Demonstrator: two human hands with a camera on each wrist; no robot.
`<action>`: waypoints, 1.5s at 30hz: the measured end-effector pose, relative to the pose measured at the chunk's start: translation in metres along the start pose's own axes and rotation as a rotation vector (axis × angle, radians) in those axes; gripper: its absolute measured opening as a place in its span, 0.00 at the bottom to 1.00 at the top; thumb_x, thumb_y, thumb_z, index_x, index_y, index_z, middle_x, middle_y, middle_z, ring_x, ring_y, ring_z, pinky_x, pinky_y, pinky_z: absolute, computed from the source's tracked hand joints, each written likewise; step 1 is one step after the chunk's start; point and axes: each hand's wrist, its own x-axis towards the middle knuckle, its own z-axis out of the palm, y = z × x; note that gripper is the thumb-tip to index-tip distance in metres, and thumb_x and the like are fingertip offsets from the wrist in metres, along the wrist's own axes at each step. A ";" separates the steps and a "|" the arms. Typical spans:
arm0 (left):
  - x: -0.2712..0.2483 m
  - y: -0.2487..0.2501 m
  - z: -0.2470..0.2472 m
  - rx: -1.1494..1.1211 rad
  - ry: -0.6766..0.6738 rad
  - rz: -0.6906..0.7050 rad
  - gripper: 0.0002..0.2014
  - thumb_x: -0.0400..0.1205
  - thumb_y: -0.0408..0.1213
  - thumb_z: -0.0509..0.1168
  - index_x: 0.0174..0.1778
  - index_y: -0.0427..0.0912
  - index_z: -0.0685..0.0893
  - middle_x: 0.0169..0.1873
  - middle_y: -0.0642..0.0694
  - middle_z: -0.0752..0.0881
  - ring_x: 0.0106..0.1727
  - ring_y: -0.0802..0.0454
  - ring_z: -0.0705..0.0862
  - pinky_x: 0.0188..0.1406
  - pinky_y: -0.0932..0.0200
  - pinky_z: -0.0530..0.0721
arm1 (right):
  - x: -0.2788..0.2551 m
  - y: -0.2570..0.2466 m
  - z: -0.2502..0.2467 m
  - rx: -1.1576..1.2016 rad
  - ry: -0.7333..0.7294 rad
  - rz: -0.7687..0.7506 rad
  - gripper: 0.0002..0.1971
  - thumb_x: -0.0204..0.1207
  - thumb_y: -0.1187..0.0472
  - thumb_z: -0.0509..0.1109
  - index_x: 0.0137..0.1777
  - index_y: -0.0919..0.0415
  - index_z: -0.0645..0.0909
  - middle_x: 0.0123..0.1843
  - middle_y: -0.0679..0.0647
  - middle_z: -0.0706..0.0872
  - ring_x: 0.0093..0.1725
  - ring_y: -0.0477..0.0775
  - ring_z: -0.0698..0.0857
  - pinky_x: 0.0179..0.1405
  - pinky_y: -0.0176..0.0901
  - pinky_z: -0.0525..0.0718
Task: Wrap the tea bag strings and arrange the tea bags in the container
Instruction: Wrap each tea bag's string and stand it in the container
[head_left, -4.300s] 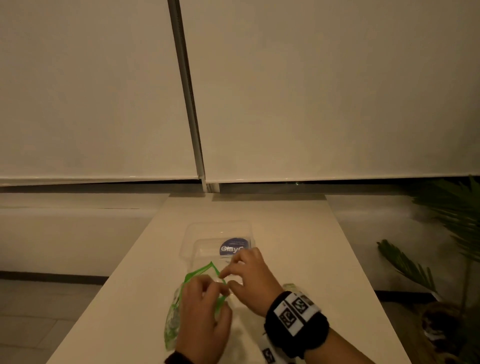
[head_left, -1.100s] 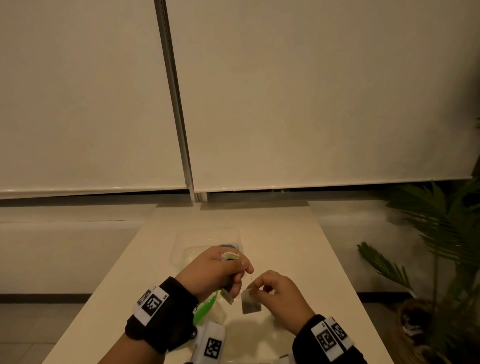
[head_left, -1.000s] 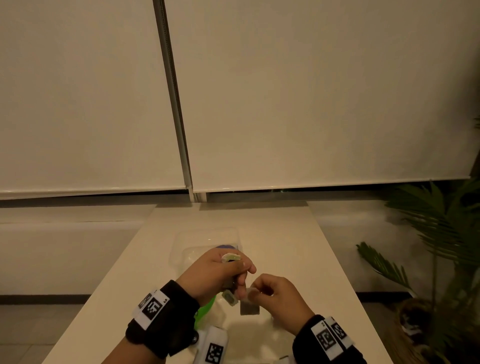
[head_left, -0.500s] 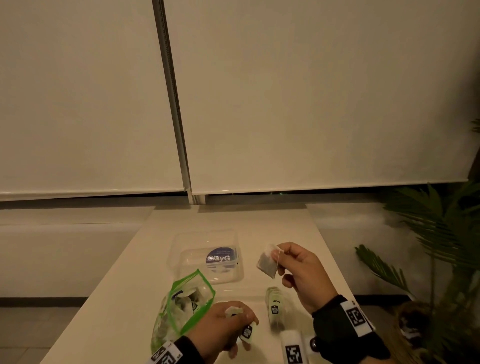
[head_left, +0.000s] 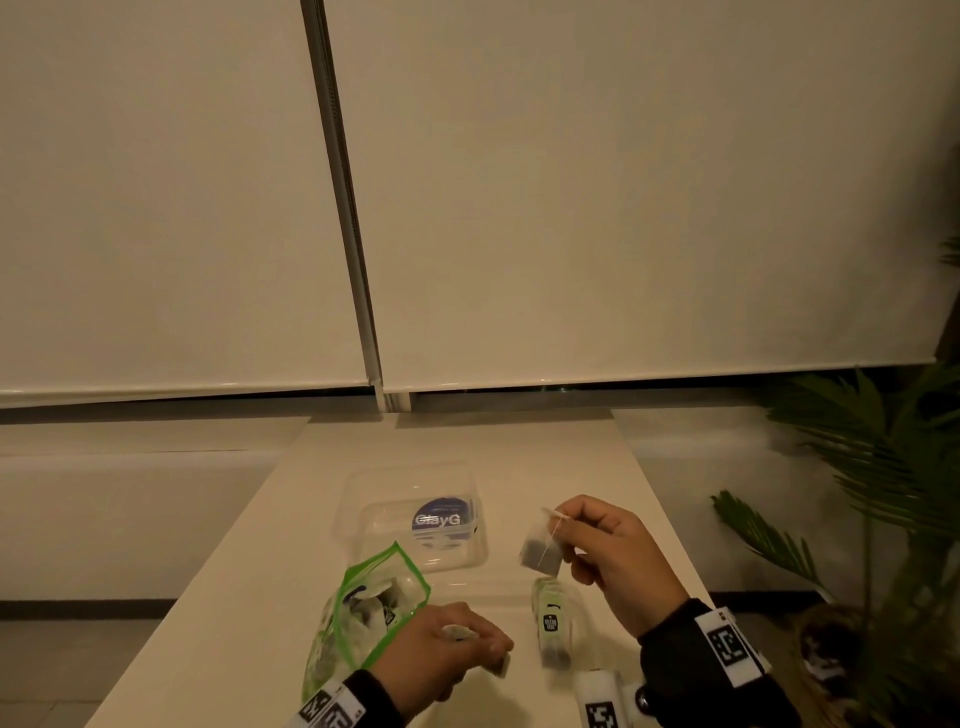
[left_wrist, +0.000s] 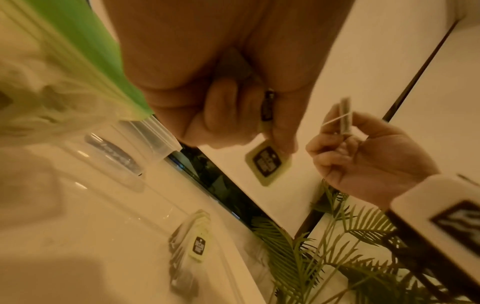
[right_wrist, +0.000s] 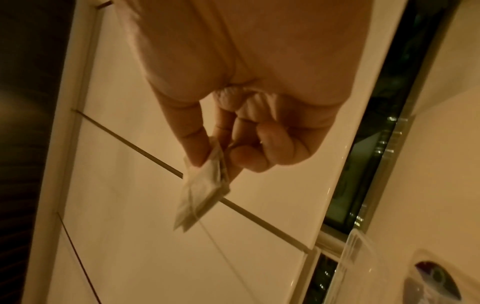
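My right hand (head_left: 566, 532) pinches a small tea bag (head_left: 540, 552) by its top corner and holds it up to the right of the clear container (head_left: 363, 499). In the right wrist view the thumb and forefinger pinch the tea bag (right_wrist: 202, 189), and its thin string (right_wrist: 221, 244) runs away from it. My left hand (head_left: 485, 649) is low near the table's front and pinches the square paper tag (left_wrist: 269, 162). A small stack of tea bags (head_left: 550, 623) lies between the hands. The container has a blue label inside; no tea bags show in it.
A green-edged zip bag (head_left: 363, 613) with several tea bags lies open left of my left hand. The pale table (head_left: 545, 457) is narrow, with its edges close on both sides. A potted palm (head_left: 883, 467) stands off the right edge.
The hands were close together a second ago. They have since drawn apart: the right rose to the right with the tea bag, and the left dropped toward the front with the tag.
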 end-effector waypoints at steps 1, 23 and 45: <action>0.003 0.001 0.001 -0.009 0.046 -0.016 0.03 0.74 0.37 0.75 0.41 0.44 0.94 0.37 0.42 0.90 0.24 0.56 0.71 0.20 0.64 0.66 | -0.002 0.000 0.002 0.023 -0.041 0.013 0.10 0.76 0.71 0.69 0.34 0.62 0.83 0.32 0.58 0.77 0.29 0.49 0.73 0.24 0.39 0.68; 0.003 0.053 0.006 -0.271 0.176 0.298 0.17 0.74 0.21 0.72 0.50 0.48 0.92 0.29 0.47 0.85 0.21 0.60 0.69 0.19 0.65 0.64 | -0.020 0.000 0.023 -0.186 -0.411 0.343 0.02 0.66 0.62 0.72 0.35 0.59 0.83 0.27 0.49 0.81 0.24 0.47 0.77 0.26 0.38 0.69; -0.008 0.075 -0.037 0.517 -0.279 0.955 0.06 0.78 0.33 0.74 0.46 0.49 0.92 0.48 0.53 0.74 0.38 0.67 0.76 0.44 0.69 0.77 | -0.023 -0.005 0.015 0.030 -0.501 0.435 0.06 0.65 0.61 0.71 0.39 0.64 0.83 0.39 0.62 0.80 0.29 0.52 0.75 0.22 0.37 0.70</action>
